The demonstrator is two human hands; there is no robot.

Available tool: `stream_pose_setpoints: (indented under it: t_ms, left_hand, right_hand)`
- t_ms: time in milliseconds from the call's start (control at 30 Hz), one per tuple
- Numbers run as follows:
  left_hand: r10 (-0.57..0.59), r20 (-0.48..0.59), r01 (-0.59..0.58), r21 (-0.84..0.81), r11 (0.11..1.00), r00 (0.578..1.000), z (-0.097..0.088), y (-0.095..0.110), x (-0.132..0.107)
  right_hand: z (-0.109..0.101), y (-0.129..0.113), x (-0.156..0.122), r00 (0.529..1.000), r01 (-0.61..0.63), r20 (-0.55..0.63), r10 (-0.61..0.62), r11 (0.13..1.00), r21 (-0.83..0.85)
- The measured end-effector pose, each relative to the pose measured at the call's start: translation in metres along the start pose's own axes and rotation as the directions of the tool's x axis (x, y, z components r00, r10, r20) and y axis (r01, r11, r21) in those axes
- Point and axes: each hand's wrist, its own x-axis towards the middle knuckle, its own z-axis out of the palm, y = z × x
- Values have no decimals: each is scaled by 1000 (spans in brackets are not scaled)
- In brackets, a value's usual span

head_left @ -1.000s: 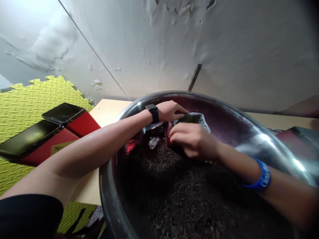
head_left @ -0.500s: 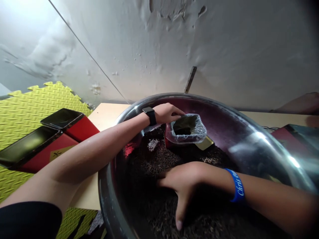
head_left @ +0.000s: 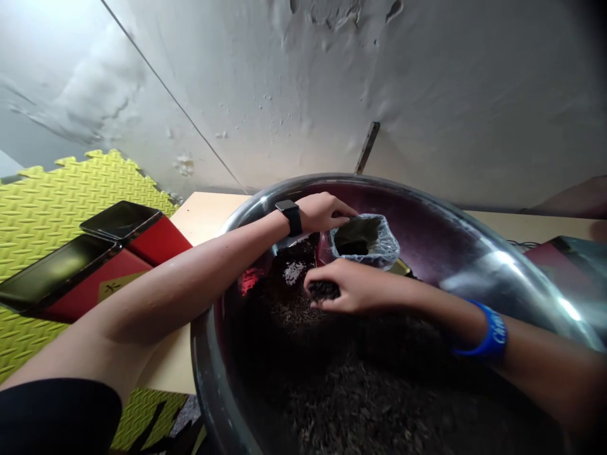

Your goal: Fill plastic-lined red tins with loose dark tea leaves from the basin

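The right hand [head_left: 353, 285] holds dark flakes [head_left: 324, 291], with plenty remaining in the basin [head_left: 208, 379]; the left hand [head_left: 322, 212] is at the open bag [head_left: 387, 243], grip unclear, fill level hard to judge.

on blue wristband [head_left: 486, 336], r. side of the frame, worn on the right arm [head_left: 431, 300], there are white letters: i can read "ch", where the first is a capital; the next ones bend away & are unclear. at far l. of the frame, red tin [head_left: 88, 289] has gold label [head_left: 128, 282] w/ one dark char., chinese-style, too small to read surely.
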Motion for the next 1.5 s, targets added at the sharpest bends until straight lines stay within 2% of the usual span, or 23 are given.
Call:
stream_pose_setpoints:
  t_ms: [100,233,333,467,600,900,1100,1300,1433,1500]
  left_hand:
    - [-30,6,30,-2,1000,1000,-1,2,0]
    - [-77,24,76,8,997,997,-4,6,0]
    - [-66,16,66,9,998,998,-3,8,0]
    - [-48,10,48,4,999,999,0,7,2]
    - [-15,-22,16,38,999,1000,4,3,4]
    - [-71,10,71,-19,997,997,2,6,2]
    - [-25,-8,25,-32,999,1000,5,-1,3]
    - [-49,2,49,13,999,999,3,1,3]
    - [-95,4,94,84,992,995,2,1,3]
    - [-100,4,100,90,991,995,1,1,3]
  right_hand:
    - [-29,-4,-12,979,-80,-195,67,995,-63]
    - [-56,4,-29,872,-254,-468,145,951,-178]
    - [-62,21,-33,823,-322,-546,159,922,-216]
    - [-62,42,-32,796,-351,-584,155,906,-237]
    - [-62,44,-31,778,-344,-618,113,900,-268]
    - [-59,44,-30,794,-255,-607,26,921,-295]
    - [-58,47,-29,790,-226,-613,-10,924,-307]
    - [-59,46,-30,810,-211,-586,-11,927,-309]
    - [-57,39,-30,820,-226,-572,16,927,-298]
    - [-55,32,-29,829,-194,-559,7,942,-275]
